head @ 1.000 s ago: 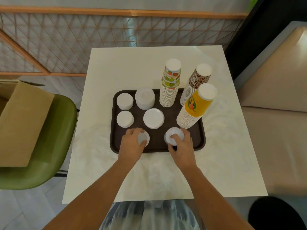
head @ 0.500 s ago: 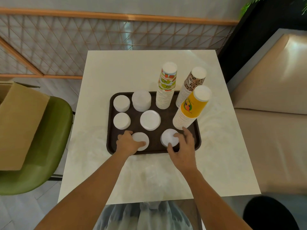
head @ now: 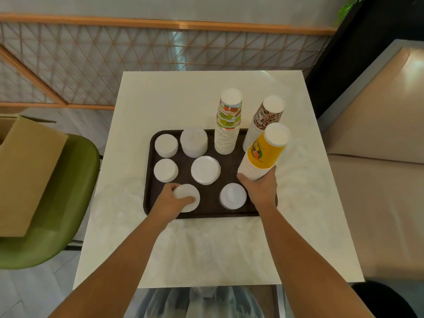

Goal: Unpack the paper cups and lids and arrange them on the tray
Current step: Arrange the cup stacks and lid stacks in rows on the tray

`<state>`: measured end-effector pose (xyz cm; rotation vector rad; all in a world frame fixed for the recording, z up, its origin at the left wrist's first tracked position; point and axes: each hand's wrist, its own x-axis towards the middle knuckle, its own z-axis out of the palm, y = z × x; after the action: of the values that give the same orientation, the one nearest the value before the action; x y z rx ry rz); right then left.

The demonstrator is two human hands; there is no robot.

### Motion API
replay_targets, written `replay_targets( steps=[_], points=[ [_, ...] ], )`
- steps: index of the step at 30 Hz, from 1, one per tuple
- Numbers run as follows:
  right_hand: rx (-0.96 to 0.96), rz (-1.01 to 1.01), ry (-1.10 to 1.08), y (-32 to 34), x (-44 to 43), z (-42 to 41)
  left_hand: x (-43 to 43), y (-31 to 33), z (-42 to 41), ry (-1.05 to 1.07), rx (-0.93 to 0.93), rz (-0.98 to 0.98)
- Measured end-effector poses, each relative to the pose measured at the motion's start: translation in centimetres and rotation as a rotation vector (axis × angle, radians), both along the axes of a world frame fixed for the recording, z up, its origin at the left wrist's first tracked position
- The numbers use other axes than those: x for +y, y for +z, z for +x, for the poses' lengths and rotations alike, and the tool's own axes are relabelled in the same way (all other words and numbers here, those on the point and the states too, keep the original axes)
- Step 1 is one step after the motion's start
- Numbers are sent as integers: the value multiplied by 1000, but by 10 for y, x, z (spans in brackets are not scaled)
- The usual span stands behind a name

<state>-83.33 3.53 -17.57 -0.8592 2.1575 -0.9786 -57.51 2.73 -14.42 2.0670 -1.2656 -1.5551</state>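
Right, down from the head camera, both hands are at work over the dark brown tray [head: 210, 203], which sits on a pale square table [head: 183, 99]. The left hand [head: 171, 203] is at the near-left of the tray, its fingers curled round a low stack of white lids [head: 189, 196]. The right hand [head: 260, 191] is at the near-right corner, with thumb and fingers wrapped round the bottom of the yellow cup stack [head: 263, 154]. That stack is upside down and leans away to the right, and I cannot tell whether its base still touches the tray. Behind it stand the fruit-print cup stack [head: 228, 125] and the brown patterned cup stack [head: 266, 118], both inverted at the far-right of the tray. Five more lid piles lie on the tray: two far-left [head: 166, 145] [head: 193, 142], one mid-left [head: 165, 170], one central [head: 205, 170], and one [head: 232, 195] just beside the right hand. Off to the left, a cardboard box [head: 27, 175] rests on a green chair [head: 68, 191].
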Motion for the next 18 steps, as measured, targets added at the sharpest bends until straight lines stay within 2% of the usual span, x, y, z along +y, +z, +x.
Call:
replay_targets(
  steps=[4,9,18],
  points=[
    [64,-8,1,-5,-6,-3,-2,23,-7,147,93,-77],
    [102,-31,36,-2,-4,-8,-20,57,-33,139,182,-173],
    [-15,-134,52,22,19,-32,-66,71,-110,-182,14,-282]
  ],
)
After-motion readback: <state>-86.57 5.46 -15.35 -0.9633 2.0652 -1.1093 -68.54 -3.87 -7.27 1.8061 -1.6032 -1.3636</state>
